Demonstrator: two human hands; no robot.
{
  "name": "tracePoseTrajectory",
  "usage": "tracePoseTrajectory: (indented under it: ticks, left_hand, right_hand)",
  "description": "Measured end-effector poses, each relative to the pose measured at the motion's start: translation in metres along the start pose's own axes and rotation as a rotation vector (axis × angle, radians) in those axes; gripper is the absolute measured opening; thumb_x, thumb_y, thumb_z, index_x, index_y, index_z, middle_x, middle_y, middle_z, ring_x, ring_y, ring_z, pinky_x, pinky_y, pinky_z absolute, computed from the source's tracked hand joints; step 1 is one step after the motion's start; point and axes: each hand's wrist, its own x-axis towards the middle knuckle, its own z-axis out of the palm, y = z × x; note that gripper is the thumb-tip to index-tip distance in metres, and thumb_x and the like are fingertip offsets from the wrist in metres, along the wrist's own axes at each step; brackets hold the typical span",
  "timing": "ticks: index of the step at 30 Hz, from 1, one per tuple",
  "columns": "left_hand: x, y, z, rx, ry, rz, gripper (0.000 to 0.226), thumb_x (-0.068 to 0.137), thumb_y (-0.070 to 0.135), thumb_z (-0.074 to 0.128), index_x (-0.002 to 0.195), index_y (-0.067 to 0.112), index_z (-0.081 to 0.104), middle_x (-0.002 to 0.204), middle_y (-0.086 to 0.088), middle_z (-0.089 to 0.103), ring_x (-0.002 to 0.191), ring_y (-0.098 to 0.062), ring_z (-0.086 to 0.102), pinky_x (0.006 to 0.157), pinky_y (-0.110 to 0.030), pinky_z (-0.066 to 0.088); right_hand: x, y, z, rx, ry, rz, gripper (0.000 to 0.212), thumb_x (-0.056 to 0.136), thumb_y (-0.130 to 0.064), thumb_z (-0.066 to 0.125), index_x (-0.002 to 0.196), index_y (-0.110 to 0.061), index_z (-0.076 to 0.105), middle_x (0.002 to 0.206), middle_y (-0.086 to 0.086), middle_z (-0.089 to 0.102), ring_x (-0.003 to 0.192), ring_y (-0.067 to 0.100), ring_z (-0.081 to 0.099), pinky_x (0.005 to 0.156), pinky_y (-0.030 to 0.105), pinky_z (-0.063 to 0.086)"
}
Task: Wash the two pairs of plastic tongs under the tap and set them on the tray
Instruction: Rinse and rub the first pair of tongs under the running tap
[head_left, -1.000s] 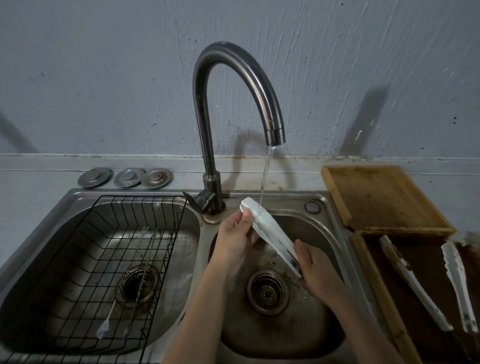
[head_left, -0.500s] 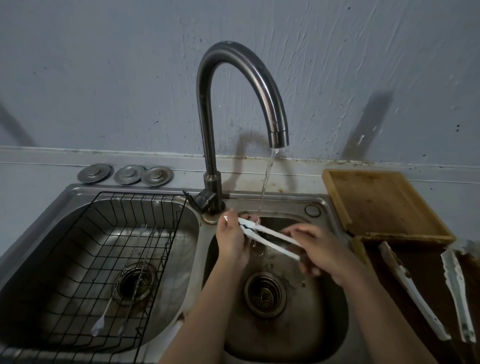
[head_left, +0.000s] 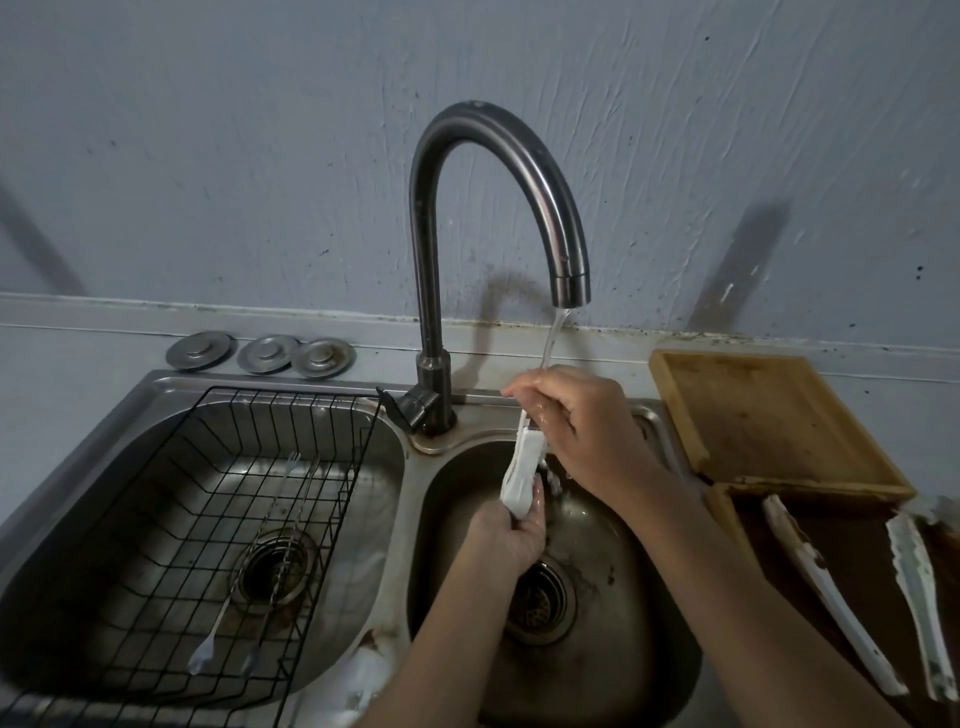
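Over the right sink basin (head_left: 613, 597) I hold a white pair of plastic tongs (head_left: 522, 475) nearly upright. My left hand (head_left: 511, 535) grips its lower end. My right hand (head_left: 571, 415) grips its upper end under the thin stream of water from the dark curved tap (head_left: 498, 171), and hides that end. A second white pair of tongs (head_left: 826, 592), spread open, lies on the dark wooden tray (head_left: 727, 512) at the right.
A lighter wooden tray (head_left: 769, 415) sits behind the dark one. The left basin holds a black wire rack (head_left: 223, 530) with long metal utensils (head_left: 254, 571). Three metal sink plugs (head_left: 265, 353) lie on the counter behind it.
The tongs have swung from lying crosswise under the stream to standing nearly upright. My right hand rose to the top end under the water; my left hand dropped to the bottom end.
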Motion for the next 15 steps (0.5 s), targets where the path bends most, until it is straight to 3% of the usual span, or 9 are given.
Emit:
tracePoseTrajectory:
  ticks: [2,4,7,9,10,12,15]
  left_hand:
    - [-0.001,0.0,0.001,-0.016,-0.008,-0.004,0.029,0.096,0.013,0.045,0.093,-0.015,0.053,0.074,-0.029,0.056,0.06,-0.032,0.06,0.083,-0.029,0.056]
    - [-0.003,0.001,0.003,-0.008,-0.02,0.012,0.031,0.097,0.015,0.043,0.095,-0.013,0.054,0.076,-0.027,0.057,0.063,-0.033,0.06,0.078,-0.032,0.055]
    - [0.0,0.008,0.001,0.041,-0.004,0.102,0.027,0.098,0.012,0.042,0.112,-0.008,0.053,0.083,-0.024,0.056,0.081,-0.035,0.063,0.078,-0.037,0.054]
    - [0.002,0.013,0.0,0.086,0.016,0.166,0.03,0.098,0.009,0.038,0.124,-0.004,0.045,0.107,-0.022,0.057,0.096,-0.034,0.062,0.073,-0.035,0.057]
    - [0.005,0.013,-0.001,0.123,0.017,0.191,0.034,0.099,0.009,0.035,0.13,-0.003,0.041,0.121,-0.019,0.056,0.087,-0.031,0.062,0.059,-0.028,0.057]
    - [0.007,0.01,0.003,0.225,0.052,0.257,0.037,0.099,0.012,0.031,0.133,-0.001,0.039,0.137,-0.015,0.05,0.061,-0.021,0.052,0.032,-0.016,0.041]
    - [0.014,0.016,0.005,0.357,0.072,0.325,0.039,0.096,0.018,0.035,0.132,0.002,0.041,0.141,-0.016,0.047,0.081,-0.026,0.06,0.047,-0.019,0.044]
  right_hand:
    - [0.002,0.0,0.002,-0.15,-0.054,-0.076,0.032,0.09,-0.028,0.046,0.09,-0.008,0.071,0.08,0.008,0.07,0.07,0.013,0.065,0.064,0.019,0.053]
    - [0.005,0.002,0.002,-0.449,-0.051,-0.192,0.033,0.089,-0.026,0.048,0.075,-0.006,0.07,0.066,0.008,0.065,0.06,0.017,0.059,0.054,0.026,0.05]
    - [0.008,0.006,0.0,-0.761,-0.046,-0.324,0.034,0.09,-0.026,0.051,0.068,-0.008,0.07,0.062,0.006,0.066,0.061,0.021,0.06,0.059,0.029,0.049]
    - [0.0,0.013,0.007,-0.94,-0.24,-0.417,0.035,0.089,-0.033,0.051,0.07,-0.009,0.068,0.061,0.005,0.065,0.06,0.021,0.06,0.063,0.031,0.051]
    - [-0.009,0.017,0.014,-1.032,-0.414,-0.449,0.037,0.088,-0.039,0.053,0.069,-0.01,0.066,0.059,0.003,0.062,0.056,0.019,0.057,0.059,0.03,0.048]
    - [-0.025,0.022,0.027,-1.112,-0.632,-0.455,0.039,0.081,-0.051,0.059,0.067,-0.014,0.06,0.054,0.001,0.056,0.046,0.016,0.05,0.048,0.027,0.035]
    - [-0.025,0.023,0.025,-1.052,-0.641,-0.365,0.043,0.081,-0.058,0.055,0.077,-0.015,0.059,0.059,0.002,0.061,0.049,0.018,0.056,0.049,0.028,0.029]
